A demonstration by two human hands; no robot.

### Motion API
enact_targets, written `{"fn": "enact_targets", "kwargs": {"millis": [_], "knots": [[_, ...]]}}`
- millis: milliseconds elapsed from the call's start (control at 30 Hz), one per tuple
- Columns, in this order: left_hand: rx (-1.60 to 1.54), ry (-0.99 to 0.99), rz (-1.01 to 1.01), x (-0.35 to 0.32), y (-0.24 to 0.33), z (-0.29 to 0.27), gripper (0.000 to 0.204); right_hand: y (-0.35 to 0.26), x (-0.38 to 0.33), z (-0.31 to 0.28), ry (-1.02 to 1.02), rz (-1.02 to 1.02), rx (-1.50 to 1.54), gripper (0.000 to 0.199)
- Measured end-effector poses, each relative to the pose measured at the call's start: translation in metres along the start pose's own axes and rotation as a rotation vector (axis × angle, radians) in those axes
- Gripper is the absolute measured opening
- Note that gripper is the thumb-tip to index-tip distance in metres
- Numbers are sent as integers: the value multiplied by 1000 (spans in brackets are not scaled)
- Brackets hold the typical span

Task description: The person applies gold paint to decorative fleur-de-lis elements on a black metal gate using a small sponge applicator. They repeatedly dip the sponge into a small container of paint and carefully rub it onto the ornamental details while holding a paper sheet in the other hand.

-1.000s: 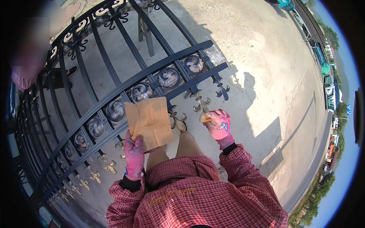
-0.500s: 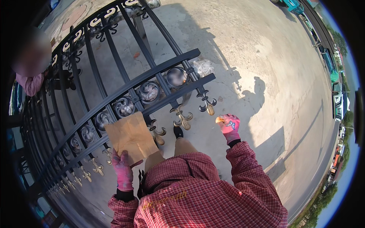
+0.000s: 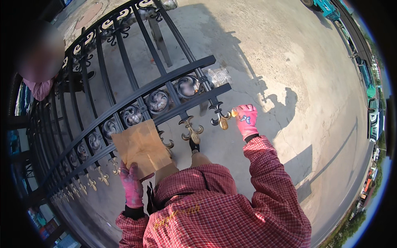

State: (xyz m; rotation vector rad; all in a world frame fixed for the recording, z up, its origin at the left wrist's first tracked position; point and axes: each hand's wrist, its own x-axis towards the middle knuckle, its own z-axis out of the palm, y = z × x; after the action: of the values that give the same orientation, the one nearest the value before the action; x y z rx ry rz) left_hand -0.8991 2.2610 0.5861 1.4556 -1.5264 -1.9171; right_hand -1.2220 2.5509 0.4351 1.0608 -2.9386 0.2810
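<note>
My left hand (image 3: pixel 132 186), in a pink glove, grips the lower edge of a flat square of brown cardboard (image 3: pixel 142 146). My right hand (image 3: pixel 247 120), also gloved in pink, pinches a small orange-yellow piece (image 3: pixel 235 112); its exact kind is too small to tell. That piece is right beside the end fleur-de-lis finial (image 3: pixel 223 120) of a black metal gate (image 3: pixel 173 74); whether they touch, I cannot tell. This finial and the neighbouring finial (image 3: pixel 191 131) show gold over dark metal. The cardboard partly covers the gate's lower rail and another finial.
Round scroll ornaments (image 3: pixel 158 101) line the gate between its rails. A wrapped support (image 3: pixel 218 77) lies under its end. Another person's checked sleeve (image 3: pixel 41 89) shows at the far left. Concrete ground (image 3: pixel 264 49) extends to the right, with parked vehicles (image 3: pixel 373 120) along the far edge.
My right hand has moved up and slightly left, bringing the orange-yellow piece close to the end finial. My left hand keeps its hold on the cardboard. The view has shifted slightly.
</note>
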Motion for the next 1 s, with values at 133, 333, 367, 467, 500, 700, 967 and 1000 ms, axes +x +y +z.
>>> {"fn": "enact_targets", "kwargs": {"millis": [133, 333, 367, 467, 500, 700, 967, 1000], "knots": [[-11, 27, -12, -2, 2, 3, 57, -14, 6, -5, 113, -178, 164, 16], [-49, 21, -26, -5, 1, 6, 56, -3, 11, -3, 7, 10, 88, 19], [-52, 29, -36, -4, 0, 4, 56, -24, 6, -6, 50, -82, 138, 18], [-28, 39, -32, -2, -6, -4, 56, -46, -5, 4, -43, -252, 97, 15], [-2, 49, -10, -1, -12, -10, 56, -45, -3, 1, -105, -151, 71, 15], [-42, 59, -16, -3, -8, -8, 58, -66, -3, 11, -29, -354, 132, 10], [-54, 115, -20, -2, -10, -7, 57, -47, -4, 8, -153, -243, 41, 15], [-34, 129, 2, -2, -15, -12, 56, -45, 2, 3, -144, -157, 32, 17]]}}
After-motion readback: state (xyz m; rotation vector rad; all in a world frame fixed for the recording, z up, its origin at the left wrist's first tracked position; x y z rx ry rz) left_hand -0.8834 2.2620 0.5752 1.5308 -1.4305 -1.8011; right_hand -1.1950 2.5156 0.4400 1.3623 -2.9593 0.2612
